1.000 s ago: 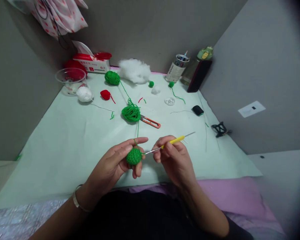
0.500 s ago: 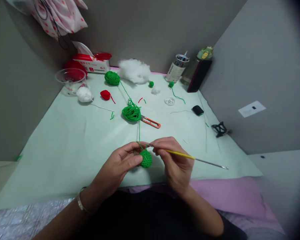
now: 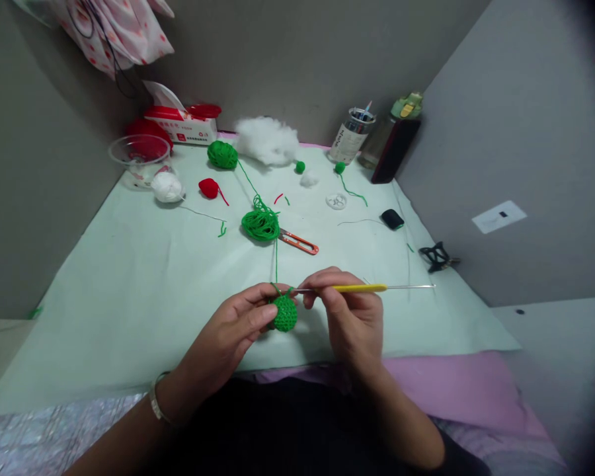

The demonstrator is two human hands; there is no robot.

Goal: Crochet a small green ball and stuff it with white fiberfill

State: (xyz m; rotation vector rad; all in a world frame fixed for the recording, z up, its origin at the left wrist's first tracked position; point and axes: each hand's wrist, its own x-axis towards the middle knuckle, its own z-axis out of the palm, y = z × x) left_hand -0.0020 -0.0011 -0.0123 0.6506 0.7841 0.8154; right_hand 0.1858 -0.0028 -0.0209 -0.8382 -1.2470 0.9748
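My left hand [image 3: 245, 314] pinches a small round green crochet piece [image 3: 285, 313] between thumb and fingers. Green working yarn [image 3: 276, 261] runs over the left fingers from a loose green yarn bundle [image 3: 260, 225] lying farther back on the table. In my right hand [image 3: 350, 307] is a crochet hook [image 3: 359, 288] with a yellow grip, held nearly level. Its left end meets a green loop at the top edge of the piece; the exact stitch is too small to make out. The hook's other metal end sticks out to the right.
Thread snips [image 3: 300, 242] with orange handles lie beside the yarn bundle. Farther back are a green yarn ball [image 3: 223, 155], white stuffing [image 3: 268, 141], a red crochet piece [image 3: 209, 188] and white yarn [image 3: 168, 188]. A pen can [image 3: 348, 139] and bottle [image 3: 381, 142] stand at back right.
The hook has swung from sloping down at the right to almost level. The green piece has turned and shifted slightly left in my left hand.
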